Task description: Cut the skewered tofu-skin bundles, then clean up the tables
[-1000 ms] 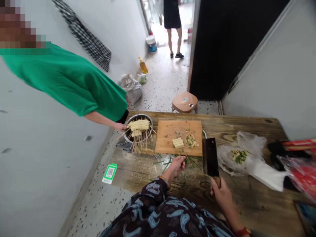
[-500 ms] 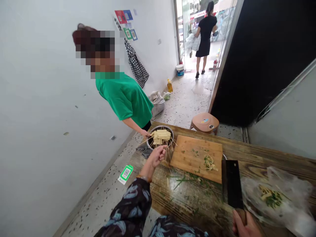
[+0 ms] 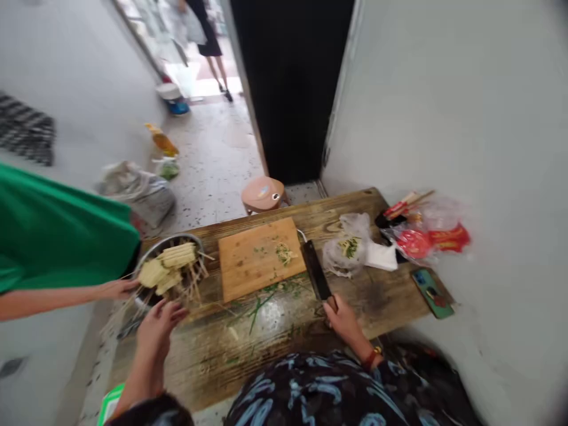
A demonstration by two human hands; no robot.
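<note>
My right hand is wrapped round the handle of a cleaver, whose dark blade lies at the right edge of a wooden cutting board. Some chopped filling with green bits sits on that board. My left hand hovers by the near rim of a metal bowl, fingers loosely bent and apart, with nothing visible in them. Pale rolled skewers are piled in the bowl, their sticks poking out. A co-worker's hand touches the bowl's left side.
Right of the cleaver are a plastic bag of filling, white tissues, red packets and a phone. Green scraps litter the wooden table. Behind it stands a pink stool. A co-worker in green is at left.
My view has swung right and down, bringing the table's right end into sight. The fingers of my left hand have loosened beside the bowl. My right hand keeps hold of the cleaver.
</note>
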